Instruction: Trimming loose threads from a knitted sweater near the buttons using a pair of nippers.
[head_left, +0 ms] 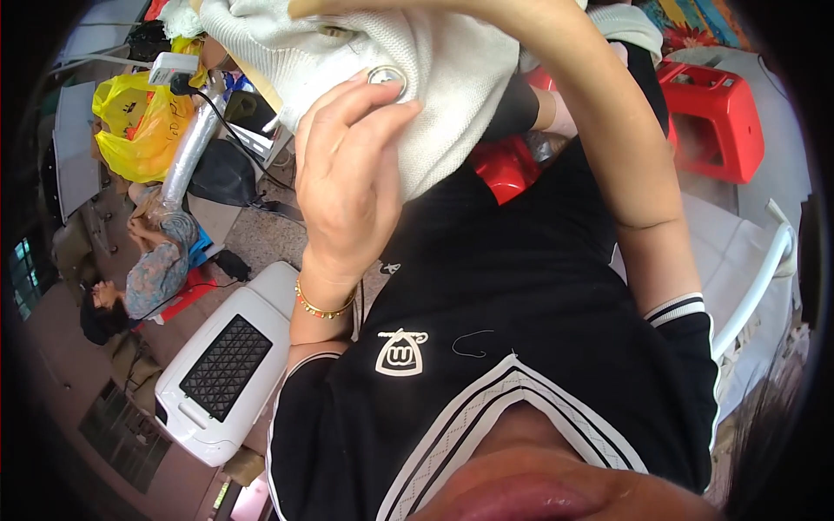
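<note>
- Black top (539, 295) of the wearer: white-striped trim along the neckline and sleeves, a pale emblem on the chest and a loose, curling light thread beside it.
- Knitted garment (465, 82): off-white, soft and matte, lying in front of the wearer at the upper part of the view. Its fine knit shows clearly near the left hand; a ribbed band runs along the upper left, and the rest is bunched into loose folds. More of the same pale knit shows beyond the right forearm.
- White case (269, 300) with a black lattice panel, at lower left, well apart from the garment.
- Left hand (347, 169): fingers spread and half bent, tips resting on the knit around the button. Whether it pinches any cloth cannot be told.
- Red stool (711, 122), at upper right.
- Yellow plastic bag (143, 126), crumpled, at upper left.
- Right hand (347, 7): at the upper edge over the garment, mostly cut off; its grip cannot be told.
- Button (387, 81): round and shiny, with a silvery rim, on the garment between the left fingertips.
- Bracelet (321, 310): thin, gold-coloured, beaded, on the left wrist.
</note>
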`<state>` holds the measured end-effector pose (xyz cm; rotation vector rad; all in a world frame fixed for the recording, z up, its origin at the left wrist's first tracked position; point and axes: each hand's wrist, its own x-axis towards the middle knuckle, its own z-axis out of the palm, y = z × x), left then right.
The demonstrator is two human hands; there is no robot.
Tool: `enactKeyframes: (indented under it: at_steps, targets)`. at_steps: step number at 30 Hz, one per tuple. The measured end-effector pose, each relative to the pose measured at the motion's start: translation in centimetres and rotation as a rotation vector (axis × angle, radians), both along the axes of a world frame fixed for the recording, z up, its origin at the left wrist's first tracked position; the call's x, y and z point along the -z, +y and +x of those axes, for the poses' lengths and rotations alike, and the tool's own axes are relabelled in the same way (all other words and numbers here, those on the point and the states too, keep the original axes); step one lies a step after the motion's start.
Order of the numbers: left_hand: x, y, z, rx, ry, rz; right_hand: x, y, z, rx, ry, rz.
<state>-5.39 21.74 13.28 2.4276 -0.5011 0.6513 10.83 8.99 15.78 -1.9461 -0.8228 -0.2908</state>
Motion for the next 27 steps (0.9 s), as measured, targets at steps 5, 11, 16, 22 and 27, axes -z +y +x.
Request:
enactKeyframes:
  at_steps: [5,11,16,22,27]
  targets:
    - [-0.6,0.7,-0.5,-0.014,-0.029,0.036,0.6,-0.6,1.1,-0.11,0.101,-0.208]
    - [-3.3,2.4,-1.6,-0.154,-0.153,0.086,4.3,-2.3,-2.5,-0.387,0.743,0.844]
    - [-4.1,3.7,-3.2,-0.053,-0.044,0.072,6.3,-5.4,-9.0,-0.236,1.18,0.916]
    - [-3.4,4.8,-3.3,-0.006,0.342,-0.157,8.1,-5.5,-9.1,-0.261,1.202,0.817]
    - [-4.7,1.6,0.2,-0.068,0.06,-0.001,8.9,-5.8,-8.8,-0.269,1.196,0.807]
